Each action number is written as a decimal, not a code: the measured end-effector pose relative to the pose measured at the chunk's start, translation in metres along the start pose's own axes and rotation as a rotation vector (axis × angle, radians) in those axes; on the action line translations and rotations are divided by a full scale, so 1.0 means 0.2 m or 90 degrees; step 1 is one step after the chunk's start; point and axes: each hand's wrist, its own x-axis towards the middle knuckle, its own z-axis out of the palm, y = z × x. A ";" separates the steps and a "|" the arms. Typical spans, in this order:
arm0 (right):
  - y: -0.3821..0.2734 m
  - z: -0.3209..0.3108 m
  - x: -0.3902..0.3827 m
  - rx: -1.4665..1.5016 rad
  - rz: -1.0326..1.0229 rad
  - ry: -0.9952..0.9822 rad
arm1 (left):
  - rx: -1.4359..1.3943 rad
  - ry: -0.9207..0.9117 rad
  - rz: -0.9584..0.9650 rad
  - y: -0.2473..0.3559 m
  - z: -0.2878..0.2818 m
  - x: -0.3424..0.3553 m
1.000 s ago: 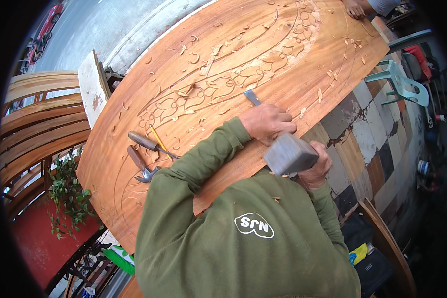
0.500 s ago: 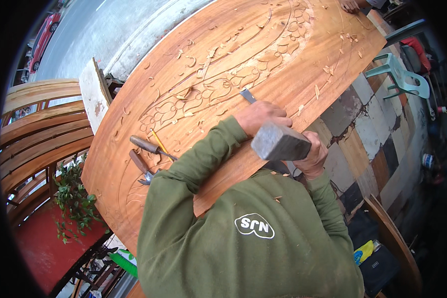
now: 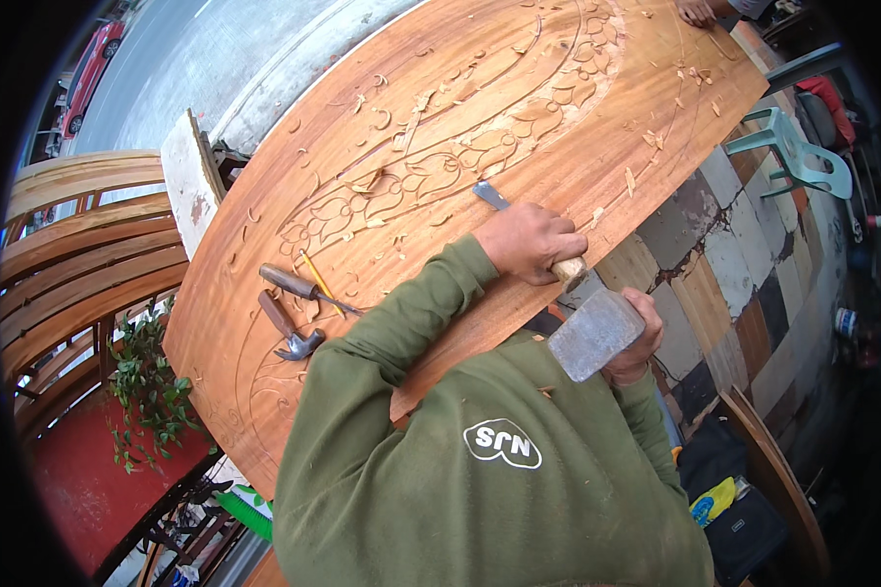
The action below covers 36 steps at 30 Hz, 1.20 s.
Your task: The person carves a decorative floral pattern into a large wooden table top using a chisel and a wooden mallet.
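My left hand [image 3: 540,241] is closed round a chisel [image 3: 491,196], whose flat blade rests on a carved wooden panel [image 3: 235,342] beside a leaf-and-flower border, with its wooden handle end showing below my fingers. My right hand [image 3: 642,327] grips a grey, blocky mallet [image 3: 590,333], held just below and right of the chisel's handle, apart from it. Left of my forearm lie a claw hammer [image 3: 301,343], a wooden-handled tool [image 3: 288,281] and a yellow pencil [image 3: 319,277]. Pale curled shavings are scattered over the panel.
Another person's hand [image 3: 697,14] rests at the panel's far right corner. A pale green chair [image 3: 811,168] stands on patchwork flooring. At left are wooden slats [image 3: 83,240], a plant [image 3: 152,377] and a green brush [image 3: 243,511]; beyond lies a road with a red car [image 3: 93,76].
The mallet in my right hand has swung down and rightward, away from the chisel handle, which now shows. My left hand and chisel stay about where they were.
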 end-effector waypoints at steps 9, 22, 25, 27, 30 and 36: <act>0.02 0.17 0.10 0.165 -0.147 0.253 | -0.081 0.008 0.046 -0.03 -0.07 -0.01; 0.10 0.11 0.25 -0.073 -0.174 -0.129 | -0.019 -0.023 0.057 -0.05 -0.04 -0.09; 0.04 0.04 0.28 -0.037 -0.181 -0.117 | -0.028 -0.028 0.046 -0.03 -0.05 -0.09; 0.04 0.04 0.24 -0.020 -0.181 -0.096 | -0.043 -0.033 0.054 -0.02 -0.06 -0.10; 0.13 0.09 0.22 -0.025 -0.231 -0.098 | -0.052 -0.043 0.063 -0.03 -0.07 -0.07; 0.01 0.02 0.30 -0.018 -0.263 -0.083 | -0.035 -0.073 0.037 -0.02 -0.05 -0.12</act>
